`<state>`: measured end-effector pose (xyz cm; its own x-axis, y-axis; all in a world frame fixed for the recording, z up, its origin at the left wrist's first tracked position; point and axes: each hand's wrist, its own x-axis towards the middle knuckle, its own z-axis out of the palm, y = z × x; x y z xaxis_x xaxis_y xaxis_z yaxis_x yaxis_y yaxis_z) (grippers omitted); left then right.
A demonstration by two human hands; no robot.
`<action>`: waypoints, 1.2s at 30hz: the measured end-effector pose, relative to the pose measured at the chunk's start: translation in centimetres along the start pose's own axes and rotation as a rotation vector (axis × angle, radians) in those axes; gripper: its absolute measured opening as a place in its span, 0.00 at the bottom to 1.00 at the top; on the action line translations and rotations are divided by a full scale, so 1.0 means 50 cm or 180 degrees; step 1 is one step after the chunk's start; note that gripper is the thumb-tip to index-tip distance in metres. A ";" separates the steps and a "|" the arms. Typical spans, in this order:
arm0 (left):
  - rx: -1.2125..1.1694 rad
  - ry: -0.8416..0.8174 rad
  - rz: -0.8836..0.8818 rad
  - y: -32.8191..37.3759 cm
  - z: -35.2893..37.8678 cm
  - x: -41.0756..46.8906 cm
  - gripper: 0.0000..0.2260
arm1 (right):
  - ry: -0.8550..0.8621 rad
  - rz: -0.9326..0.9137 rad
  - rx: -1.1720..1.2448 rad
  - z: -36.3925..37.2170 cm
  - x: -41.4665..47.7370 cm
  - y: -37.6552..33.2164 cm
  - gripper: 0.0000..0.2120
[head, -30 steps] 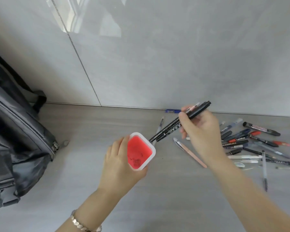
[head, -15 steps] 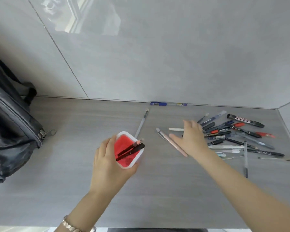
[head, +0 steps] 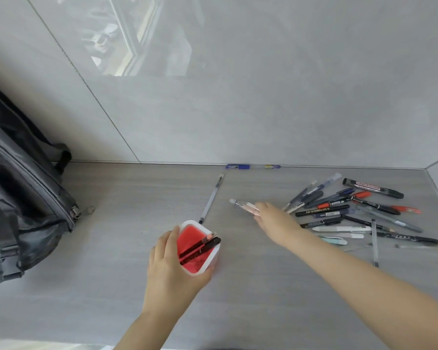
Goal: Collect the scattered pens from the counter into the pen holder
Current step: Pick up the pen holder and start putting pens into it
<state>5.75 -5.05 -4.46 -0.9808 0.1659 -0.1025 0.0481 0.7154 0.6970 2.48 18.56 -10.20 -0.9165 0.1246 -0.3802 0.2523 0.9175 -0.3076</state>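
— What is gripped?
— The pen holder (head: 199,248) is clasped by the left hand (head: 172,271); a pinkish pen (head: 243,204) is being pinched by the right hand (head: 276,221).
— Progress?
— Two dark pens (head: 200,247) are inside; a pile (head: 352,213) is left at three o'clock on the counter (head: 111,248).

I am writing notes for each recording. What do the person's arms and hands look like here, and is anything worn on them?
Both arms are bare, with no sleeves showing up to the picture's edge. The left hand and the right hand wear no gloves, and no rings can be seen. No watch or bracelet shows on either wrist in this picture. The right hand's fingertips are blurred.
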 end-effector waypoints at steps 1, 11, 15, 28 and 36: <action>-0.0006 -0.0007 0.0014 0.003 0.003 0.003 0.42 | 0.0091 0.0017 0.0623 -0.020 -0.012 -0.003 0.10; 0.0224 -0.0125 0.0554 0.062 0.061 0.033 0.39 | 0.1088 -0.0515 0.4873 -0.117 -0.166 -0.123 0.10; 0.0261 -0.0208 0.0761 0.067 0.066 0.029 0.40 | 0.0919 -0.0340 0.4137 -0.057 -0.172 -0.147 0.15; 0.0118 0.0194 -0.0193 0.004 -0.025 0.069 0.40 | 0.0814 0.0079 0.1822 -0.051 0.024 -0.114 0.14; -0.0068 0.0337 -0.0304 -0.013 -0.041 0.107 0.40 | -0.0150 0.0204 0.0139 0.002 0.151 -0.179 0.12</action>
<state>0.07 -6.01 -3.99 -0.9952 0.0244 -0.0946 -0.0494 0.7098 0.7026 -6.67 11.23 -10.40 -0.8826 0.1637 -0.4407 0.3242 0.8907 -0.3186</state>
